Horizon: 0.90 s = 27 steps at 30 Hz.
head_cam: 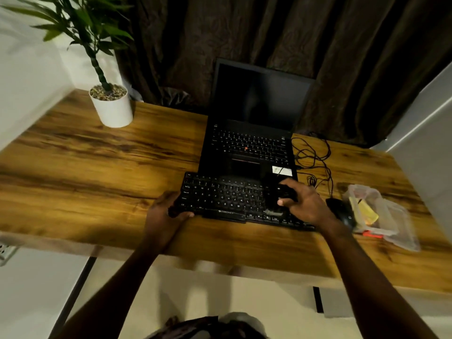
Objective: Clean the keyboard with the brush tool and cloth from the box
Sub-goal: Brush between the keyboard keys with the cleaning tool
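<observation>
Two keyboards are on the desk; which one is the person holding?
The separate black keyboard nearest the desk edge: left hand grips its left end, right hand rests over its right side. The laptop keyboard behind is untouched.

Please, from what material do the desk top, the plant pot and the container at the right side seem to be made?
Desk top: wood or wood-look laminate, semi-gloss; brown grain streaks show, but which one cannot be told.
Plant pot: probably glazed ceramic or plastic; smooth plain white wall.
Container: clear thin plastic; the yellow contents show through it.
</observation>
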Motion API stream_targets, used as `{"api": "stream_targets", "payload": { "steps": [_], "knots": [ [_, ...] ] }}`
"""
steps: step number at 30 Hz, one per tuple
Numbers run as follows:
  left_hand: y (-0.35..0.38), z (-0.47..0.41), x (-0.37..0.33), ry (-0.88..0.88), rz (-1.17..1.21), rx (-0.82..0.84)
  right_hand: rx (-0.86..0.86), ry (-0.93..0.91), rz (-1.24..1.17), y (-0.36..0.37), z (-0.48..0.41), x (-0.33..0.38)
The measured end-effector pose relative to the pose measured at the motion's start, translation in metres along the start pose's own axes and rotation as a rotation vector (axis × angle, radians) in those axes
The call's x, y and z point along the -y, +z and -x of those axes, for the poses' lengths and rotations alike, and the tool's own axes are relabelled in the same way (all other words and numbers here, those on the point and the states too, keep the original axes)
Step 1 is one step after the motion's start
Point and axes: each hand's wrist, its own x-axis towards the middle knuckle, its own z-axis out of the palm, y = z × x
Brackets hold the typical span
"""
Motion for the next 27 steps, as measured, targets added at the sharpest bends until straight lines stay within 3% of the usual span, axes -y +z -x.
{"api": "stream_targets", "payload": {
  "steps": [6,14,23,27],
  "knots": [
    [0.006,-0.002,0.008,-0.076,-0.03,0.044,-0.072,-0.012,-0.036,0.023,0.001,0.017],
    [0.002,0.001,0.001,-0.037,-0.043,0.034,-0.082,0.041,0.029,0.006,0.014,0.005],
    [0.0,0.002,-0.003,-0.043,-0.047,0.042,-0.075,0.001,-0.08,0.021,0.008,0.019],
    [0.0,0.001,-0.001,-0.068,-0.04,0.055,-0.08,0.031,0.015,0.007,0.013,0.01]
  ]
}}
